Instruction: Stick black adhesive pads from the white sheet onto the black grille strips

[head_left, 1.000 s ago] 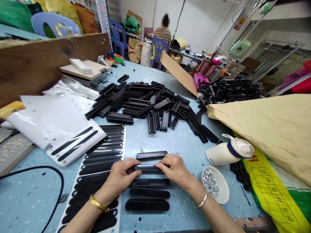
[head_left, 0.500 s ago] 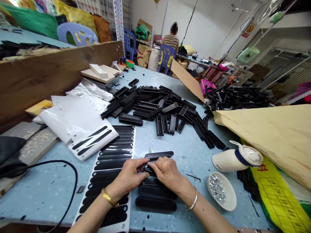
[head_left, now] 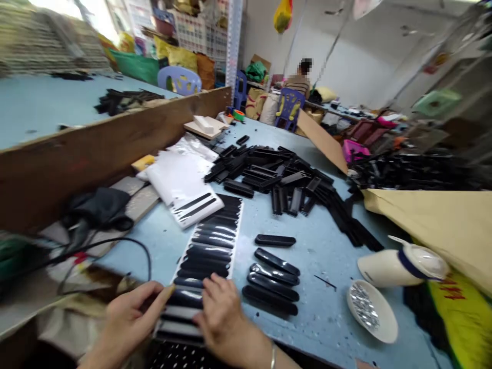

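Observation:
Both hands are at the bottom edge, on the near end of a white sticker sheet (head_left: 209,241) carrying several black oval strips. My left hand (head_left: 128,315) has its fingers stretched out, with the thumb tip at the sheet's left edge. My right hand (head_left: 223,320) lies flat on the sheet, fingers pressing down. Neither holds a part. Just right of the sheet, several finished black bars (head_left: 274,279) lie in a row on the blue table (head_left: 326,307). A black perforated piece (head_left: 175,356) shows below my hands. The view is blurred by motion.
A pile of black grille parts (head_left: 277,174) covers mid-table. To the right are a white bowl of small shiny bits (head_left: 371,305), a tipped white jug (head_left: 400,266) and brown paper (head_left: 442,220). At left are a wooden board (head_left: 115,138), a black cable (head_left: 126,246) and white backing sheets (head_left: 177,182). A person (head_left: 298,82) sits far back.
Both hands let go of the black bar and moved down-left onto the sticker sheet. The bar now lies with the others. The camera swung left and back.

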The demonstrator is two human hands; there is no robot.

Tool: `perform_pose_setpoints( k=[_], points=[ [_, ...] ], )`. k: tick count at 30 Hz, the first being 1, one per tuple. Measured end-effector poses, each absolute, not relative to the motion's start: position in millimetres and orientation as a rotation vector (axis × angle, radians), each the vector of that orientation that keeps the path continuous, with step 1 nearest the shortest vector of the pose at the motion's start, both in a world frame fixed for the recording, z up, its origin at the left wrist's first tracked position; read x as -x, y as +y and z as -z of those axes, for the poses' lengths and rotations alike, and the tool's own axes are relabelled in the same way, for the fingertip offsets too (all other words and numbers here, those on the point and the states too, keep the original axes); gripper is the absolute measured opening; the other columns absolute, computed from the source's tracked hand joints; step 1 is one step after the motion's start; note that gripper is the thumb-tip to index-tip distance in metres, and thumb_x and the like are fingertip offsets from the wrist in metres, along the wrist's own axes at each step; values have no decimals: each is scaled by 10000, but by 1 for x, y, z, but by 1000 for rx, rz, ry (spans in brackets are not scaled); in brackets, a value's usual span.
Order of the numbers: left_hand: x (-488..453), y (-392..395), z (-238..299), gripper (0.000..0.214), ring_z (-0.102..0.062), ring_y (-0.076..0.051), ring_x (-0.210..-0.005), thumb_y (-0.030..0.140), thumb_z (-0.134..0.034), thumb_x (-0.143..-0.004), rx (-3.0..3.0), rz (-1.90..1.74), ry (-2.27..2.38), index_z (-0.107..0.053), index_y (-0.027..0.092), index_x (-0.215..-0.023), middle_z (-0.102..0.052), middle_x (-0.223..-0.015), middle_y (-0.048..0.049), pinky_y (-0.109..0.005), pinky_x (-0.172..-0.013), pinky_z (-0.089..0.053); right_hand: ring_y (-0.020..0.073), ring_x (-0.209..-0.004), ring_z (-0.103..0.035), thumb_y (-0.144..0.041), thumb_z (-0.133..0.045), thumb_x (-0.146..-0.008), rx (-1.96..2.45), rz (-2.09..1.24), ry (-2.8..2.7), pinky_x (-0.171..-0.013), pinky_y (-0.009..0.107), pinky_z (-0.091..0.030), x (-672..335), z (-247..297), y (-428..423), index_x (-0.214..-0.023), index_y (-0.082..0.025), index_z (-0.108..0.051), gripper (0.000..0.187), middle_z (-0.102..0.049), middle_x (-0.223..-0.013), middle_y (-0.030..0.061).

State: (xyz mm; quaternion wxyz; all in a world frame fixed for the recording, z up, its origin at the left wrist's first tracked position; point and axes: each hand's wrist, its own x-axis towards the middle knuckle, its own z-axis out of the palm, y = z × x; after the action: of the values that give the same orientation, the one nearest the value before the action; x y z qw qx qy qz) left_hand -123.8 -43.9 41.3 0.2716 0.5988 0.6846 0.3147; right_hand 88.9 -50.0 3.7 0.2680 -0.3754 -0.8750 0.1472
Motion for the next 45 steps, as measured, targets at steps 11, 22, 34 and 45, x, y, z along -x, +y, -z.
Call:
perform_pose_setpoints(
  k=[11, 22, 34, 45],
  points=[
    [107, -91, -18, 297, -670, -206, -728, 350, -796, -674, -575, -1014, 1122, -750, 128, -866, -739, -769, -74, -302, -710, -518, 364, -1113, -600, -216, -623, -832, 1079, -454, -2247, -900, 550, -489, -99, -4, -62, -926, -189, -699, 123, -699, -1127, 147],
    [90, -71, -40, 154, -583, -133, -627, 275, -791, -685, -640, -1093, 1048, -761, 137, -745, -686, -639, -8, -227, -616, -434, 270, -912, -672, -205, -689, -763, 1057, -876, -1751, -832, 423, -544, -67, -2, -43, -899, -211, -756, 152, -747, -895, 88],
    [93, -69, -36, 293, -668, -187, -653, 283, -820, -641, -456, -1039, 953, -744, 119, -872, -738, -725, -69, -311, -706, -519, 209, -791, -669, -330, -653, -853, 1237, -1432, -1210, -751, 333, -527, -72, -10, -27, -848, -186, -771, 187, -746, -841, 61],
    [114, -83, -28, 234, -471, -105, -501, 381, -771, -659, -1036, -990, 1697, -667, 173, -638, -579, -522, 30, -201, -486, -358, 111, -570, -619, -214, -794, -742, 1176, -888, -1163, -571, 256, -537, -161, -103, -4, -964, -217, -744, 227, -710, -816, 11]
  ],
)
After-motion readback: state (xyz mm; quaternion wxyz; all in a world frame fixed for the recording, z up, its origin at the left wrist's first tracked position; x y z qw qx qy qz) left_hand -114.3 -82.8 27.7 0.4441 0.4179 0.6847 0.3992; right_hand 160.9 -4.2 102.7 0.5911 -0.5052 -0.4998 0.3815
